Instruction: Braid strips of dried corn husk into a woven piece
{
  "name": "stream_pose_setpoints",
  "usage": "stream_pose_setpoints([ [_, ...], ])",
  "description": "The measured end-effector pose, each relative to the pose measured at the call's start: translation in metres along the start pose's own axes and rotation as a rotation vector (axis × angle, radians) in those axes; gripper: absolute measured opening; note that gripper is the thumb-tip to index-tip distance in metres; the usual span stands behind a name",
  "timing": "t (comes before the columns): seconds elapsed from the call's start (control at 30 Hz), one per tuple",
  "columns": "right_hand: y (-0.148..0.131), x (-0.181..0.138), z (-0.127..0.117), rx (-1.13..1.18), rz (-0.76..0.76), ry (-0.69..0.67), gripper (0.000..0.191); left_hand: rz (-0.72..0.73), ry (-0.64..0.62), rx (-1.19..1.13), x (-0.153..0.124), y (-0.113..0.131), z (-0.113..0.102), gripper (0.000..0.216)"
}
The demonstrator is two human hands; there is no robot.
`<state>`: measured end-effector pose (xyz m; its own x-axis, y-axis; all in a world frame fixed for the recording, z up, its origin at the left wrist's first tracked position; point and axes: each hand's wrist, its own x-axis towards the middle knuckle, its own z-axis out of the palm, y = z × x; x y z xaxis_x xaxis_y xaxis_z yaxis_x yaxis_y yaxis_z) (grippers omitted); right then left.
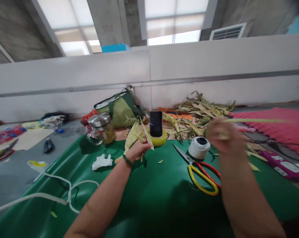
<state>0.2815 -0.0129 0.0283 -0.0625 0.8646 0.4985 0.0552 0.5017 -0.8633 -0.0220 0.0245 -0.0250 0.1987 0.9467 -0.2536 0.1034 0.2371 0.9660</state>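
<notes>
The pale leaves (131,136) are in the left hand (139,149), over the green sheet (151,201); the grip is pinched close, fingertips drawn together on them. The right hand (220,134), near three o'clock from the left, has its fingers curled, and a long strip (258,120) juts from it towards three o'clock, so it seems to have hold of that.

For good handling, the pinch is best firm but light, close to where the leaves meet, since thin leaf probably splits along its grain. The strip likely runs cleanest if drawn flat, in one smooth pull without a twist, clear of the spool (199,148) at three o'clock from the left hand and of the scissors (192,161) between three and four, whose tips point back towards the leaves.

The right hand is smeared by motion, so how tightly it closes cannot be told, and the strip's far end fades out over the pink cloth (275,129). The left fingers cover the leaves' crossing. The phone (155,123), at one o'clock, shows an unreadable dark screen. Both forearms run off the bottom edge.
</notes>
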Motion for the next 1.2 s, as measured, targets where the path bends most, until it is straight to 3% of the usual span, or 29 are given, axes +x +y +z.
stream_pose_setpoints([
  [0.07,0.017,0.006,0.057,0.054,0.184,-0.128,0.03,0.011,-0.054,-0.052,-0.003,-0.002,0.007,0.025],
  [0.13,0.036,0.007,0.103,0.047,0.337,-0.308,0.034,0.048,-0.073,-0.066,-0.006,-0.005,0.014,0.031],
  [0.23,0.057,0.004,0.131,0.037,0.427,-0.344,0.035,0.068,-0.066,-0.057,-0.01,-0.006,0.02,0.038],
  [0.53,0.065,0.001,0.12,0.046,0.416,-0.417,0.037,0.008,-0.158,-0.01,-0.014,0.001,0.014,0.036],
  [0.8,0.059,0.0,0.12,0.096,0.521,-0.368,0.032,-0.055,-0.265,-0.181,-0.017,0.005,0.013,0.025],
  [0.9,0.058,0.003,0.117,0.082,0.528,-0.314,0.026,-0.1,-0.227,-0.261,-0.017,0.005,0.016,0.026],
  [1.07,0.052,0.002,0.12,0.16,0.56,-0.28,0.027,-0.092,-0.004,-0.497,-0.011,0.002,0.023,0.03],
  [1.2,0.05,-0.004,0.128,0.216,0.588,-0.339,0.031,-0.024,-0.083,-0.626,-0.01,0.002,0.027,0.031],
])
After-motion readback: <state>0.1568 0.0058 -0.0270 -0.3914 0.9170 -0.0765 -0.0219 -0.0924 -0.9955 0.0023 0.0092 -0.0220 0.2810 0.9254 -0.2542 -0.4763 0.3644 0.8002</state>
